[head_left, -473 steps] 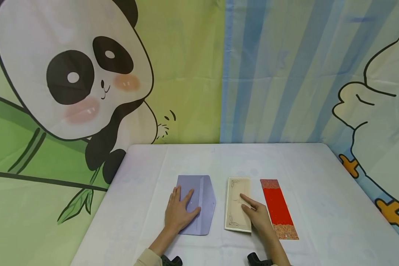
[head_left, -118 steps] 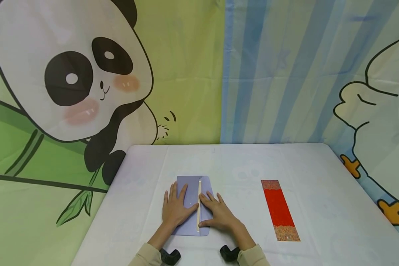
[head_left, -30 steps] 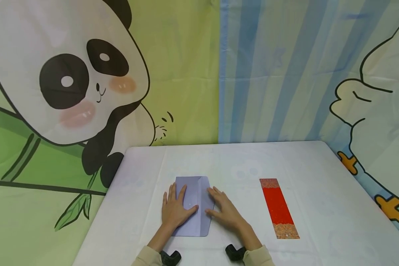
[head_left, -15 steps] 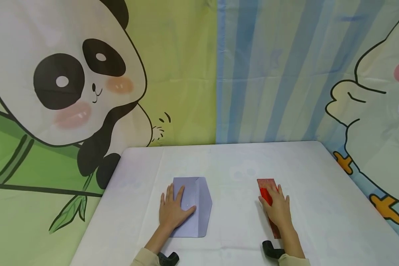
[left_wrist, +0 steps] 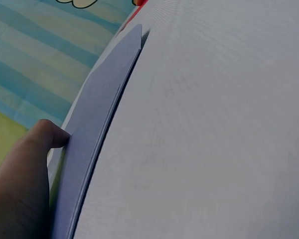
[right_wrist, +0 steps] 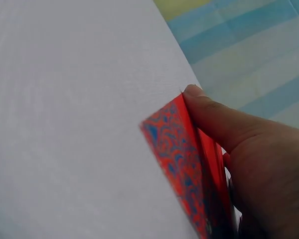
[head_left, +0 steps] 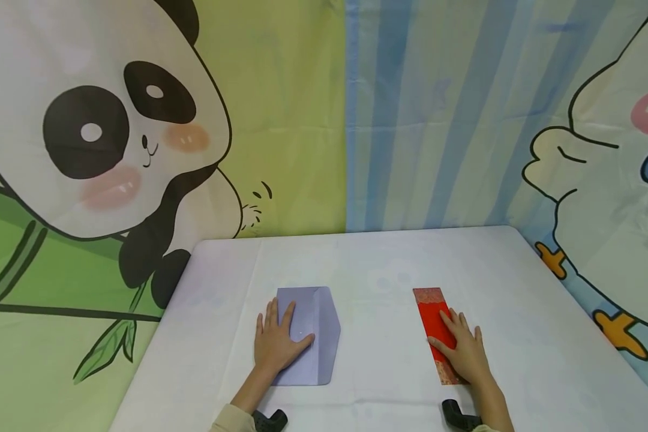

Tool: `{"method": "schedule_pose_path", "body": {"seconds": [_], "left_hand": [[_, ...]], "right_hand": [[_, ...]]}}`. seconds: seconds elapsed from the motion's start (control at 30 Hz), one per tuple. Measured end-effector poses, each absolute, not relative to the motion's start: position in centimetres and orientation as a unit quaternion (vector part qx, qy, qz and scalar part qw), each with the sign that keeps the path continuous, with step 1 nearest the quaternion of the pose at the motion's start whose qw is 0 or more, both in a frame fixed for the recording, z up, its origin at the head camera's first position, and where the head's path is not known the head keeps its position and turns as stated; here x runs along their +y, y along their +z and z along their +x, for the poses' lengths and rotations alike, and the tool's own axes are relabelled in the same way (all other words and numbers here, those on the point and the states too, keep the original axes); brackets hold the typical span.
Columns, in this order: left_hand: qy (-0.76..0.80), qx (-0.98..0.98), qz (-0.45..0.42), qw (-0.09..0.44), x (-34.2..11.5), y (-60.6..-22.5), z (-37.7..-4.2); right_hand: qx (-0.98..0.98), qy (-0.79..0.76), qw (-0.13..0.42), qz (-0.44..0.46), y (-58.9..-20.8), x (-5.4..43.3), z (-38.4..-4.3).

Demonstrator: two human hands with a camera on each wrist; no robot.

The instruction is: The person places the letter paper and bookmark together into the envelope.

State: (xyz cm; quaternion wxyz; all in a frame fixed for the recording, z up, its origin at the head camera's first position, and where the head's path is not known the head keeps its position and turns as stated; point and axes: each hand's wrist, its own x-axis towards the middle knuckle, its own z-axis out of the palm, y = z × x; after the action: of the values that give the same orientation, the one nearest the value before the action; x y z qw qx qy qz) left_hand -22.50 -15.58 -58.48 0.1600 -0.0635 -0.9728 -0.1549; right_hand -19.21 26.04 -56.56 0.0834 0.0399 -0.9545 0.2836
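My left hand (head_left: 278, 345) lies with spread fingers on a lavender paper envelope (head_left: 302, 306), its pointed flap (head_left: 328, 336) unfolded to the right. From the left wrist view, the thumb touches the envelope's face (left_wrist: 97, 94), and the long side edge shows as thin layers. To the right, my right hand (head_left: 464, 354) holds a long red envelope (head_left: 432, 312) with gold-patterned ends across its width. Its thumb is at the left edge, the other fingers reach past the right edge. In the right wrist view, the thumb presses the red envelope's edge (right_wrist: 172, 144), where a patterned end shows.
The white-covered table (head_left: 378, 264) reaches back to the wall cloths, a panda print (head_left: 162, 138) at left and blue stripes (head_left: 426, 120) at right. A black wrist device (head_left: 270, 420) sits at the left wrist and another device (head_left: 459, 415) at the right.
A cream card beside the envelope went inside it, its edge still showing 3.9 seconds ago, now hidden. My right hand left the flap and took hold of the red envelope; my left hand stayed.
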Motion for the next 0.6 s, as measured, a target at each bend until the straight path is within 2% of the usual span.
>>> {"method": "schedule_pose_path", "body": {"seconds": [0.6], "left_hand": [[-0.153, -0.972, -0.065, 0.166, -15.41, -58.45, -22.48]], "right_hand": [[-0.952, 0.282, 0.116, 0.025, -56.87, 25.83, -19.26]]}}
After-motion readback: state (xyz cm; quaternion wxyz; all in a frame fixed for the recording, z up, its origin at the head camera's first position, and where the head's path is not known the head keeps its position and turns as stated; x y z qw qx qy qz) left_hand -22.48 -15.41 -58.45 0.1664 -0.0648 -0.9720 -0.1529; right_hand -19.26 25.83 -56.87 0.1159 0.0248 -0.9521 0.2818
